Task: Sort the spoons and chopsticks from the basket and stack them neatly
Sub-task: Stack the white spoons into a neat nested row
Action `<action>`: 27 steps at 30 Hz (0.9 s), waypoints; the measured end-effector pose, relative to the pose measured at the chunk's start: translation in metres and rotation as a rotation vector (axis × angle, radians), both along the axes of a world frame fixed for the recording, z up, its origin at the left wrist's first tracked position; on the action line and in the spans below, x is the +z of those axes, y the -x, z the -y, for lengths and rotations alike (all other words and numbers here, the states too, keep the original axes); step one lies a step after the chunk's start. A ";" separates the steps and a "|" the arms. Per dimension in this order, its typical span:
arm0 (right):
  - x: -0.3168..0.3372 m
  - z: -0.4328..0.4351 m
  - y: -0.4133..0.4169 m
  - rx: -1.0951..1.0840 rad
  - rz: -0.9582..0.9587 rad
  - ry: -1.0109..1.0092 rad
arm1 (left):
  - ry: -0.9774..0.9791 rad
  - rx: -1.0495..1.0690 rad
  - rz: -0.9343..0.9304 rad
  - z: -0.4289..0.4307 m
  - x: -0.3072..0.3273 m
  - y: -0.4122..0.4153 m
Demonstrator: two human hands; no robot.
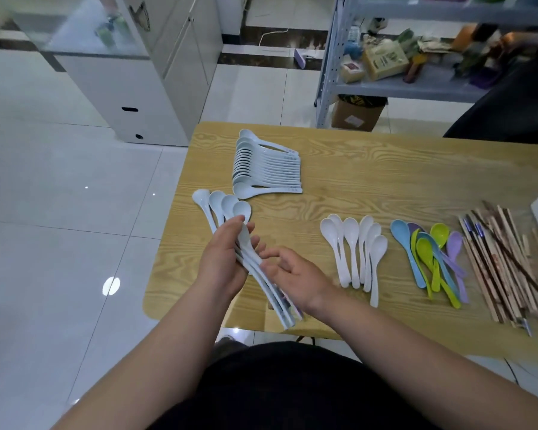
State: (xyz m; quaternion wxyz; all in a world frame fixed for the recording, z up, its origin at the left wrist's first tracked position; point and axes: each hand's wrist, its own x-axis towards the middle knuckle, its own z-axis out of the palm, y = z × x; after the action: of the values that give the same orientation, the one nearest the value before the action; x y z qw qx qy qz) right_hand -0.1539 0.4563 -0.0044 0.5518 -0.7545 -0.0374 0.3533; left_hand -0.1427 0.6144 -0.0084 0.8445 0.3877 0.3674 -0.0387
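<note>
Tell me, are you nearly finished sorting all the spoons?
Done: a nested stack of pale blue spoons, and the chopsticks lie together. In hand: the left hand grips more pale spoons, the right hand at their handles. Left: white spoons and coloured spoons lie grouped, not stacked.

One head-worn wide-angle view looks forward and down, close over the wooden table (pixel 370 169)

No legible text; print on stacked spoons (pixel 267 172) and shelf box (pixel 384 60) blurred.
</note>
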 end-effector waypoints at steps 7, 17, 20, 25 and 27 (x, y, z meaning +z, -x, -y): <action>0.005 -0.017 0.008 0.023 -0.769 -0.319 | 0.098 0.051 -0.006 -0.026 -0.001 -0.002; -0.007 -0.059 -0.003 -0.026 -0.632 -0.140 | -0.014 -0.191 0.042 -0.090 -0.008 -0.003; -0.012 -0.064 -0.009 -0.011 -0.556 -0.105 | 0.025 -0.150 0.052 -0.096 -0.012 -0.005; -0.024 -0.059 -0.026 -0.059 -0.411 -0.051 | -0.165 -0.301 0.036 -0.097 -0.031 -0.022; -0.034 -0.052 -0.036 -0.123 -0.366 -0.015 | -0.326 -0.371 -0.013 -0.100 -0.041 -0.033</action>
State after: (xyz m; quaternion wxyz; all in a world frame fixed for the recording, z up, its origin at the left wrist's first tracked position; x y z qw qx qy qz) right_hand -0.1182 0.5079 -0.0383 0.5755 -0.6744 0.1075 0.4499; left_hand -0.1101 0.7143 -0.0492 0.7469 0.5793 0.2968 -0.1359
